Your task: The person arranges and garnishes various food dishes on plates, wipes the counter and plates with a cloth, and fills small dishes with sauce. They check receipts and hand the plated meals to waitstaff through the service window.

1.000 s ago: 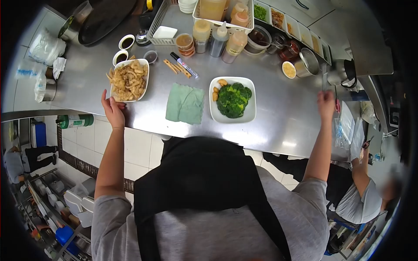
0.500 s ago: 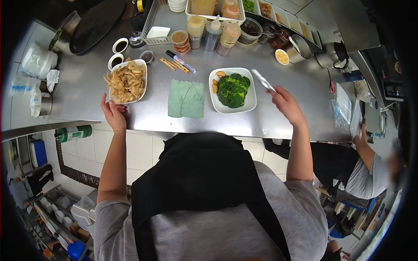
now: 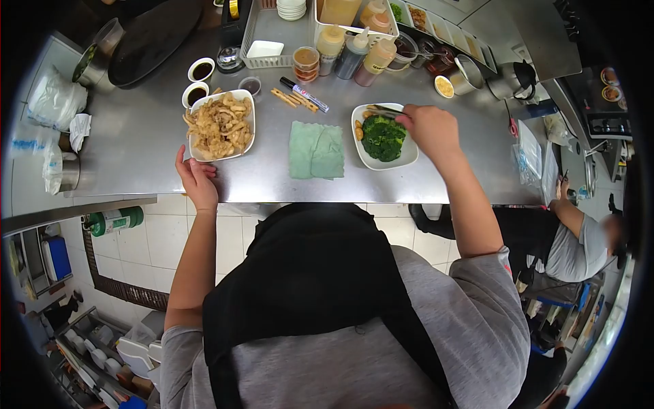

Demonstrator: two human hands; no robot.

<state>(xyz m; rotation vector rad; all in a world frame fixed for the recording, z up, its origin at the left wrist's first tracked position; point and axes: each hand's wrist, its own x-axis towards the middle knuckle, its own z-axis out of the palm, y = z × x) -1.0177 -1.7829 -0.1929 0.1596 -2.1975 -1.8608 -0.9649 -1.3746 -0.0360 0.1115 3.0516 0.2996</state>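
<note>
My right hand grips slim metal tongs, which reach over the far side of a white square bowl. In that bowl lie dark green broccoli and several golden-brown pieces along the left side. The tong tips are too small to make out clearly. On the left, my left hand is open at the near edge of another white dish, its fingers close to the rim; whether they touch it is unclear. Battered fried pieces are heaped in this dish. A folded green cloth lies between the dishes.
Two cups of dark sauce stand behind the fried food. A marker and wooden clothespins lie behind the cloth. Squeeze bottles and a basket line the back. Another person works at the right.
My right hand has moved left with the tongs, from beside the broccoli bowl to above it. My left hand stays by the fried-food dish. The whole view has shifted slightly.
</note>
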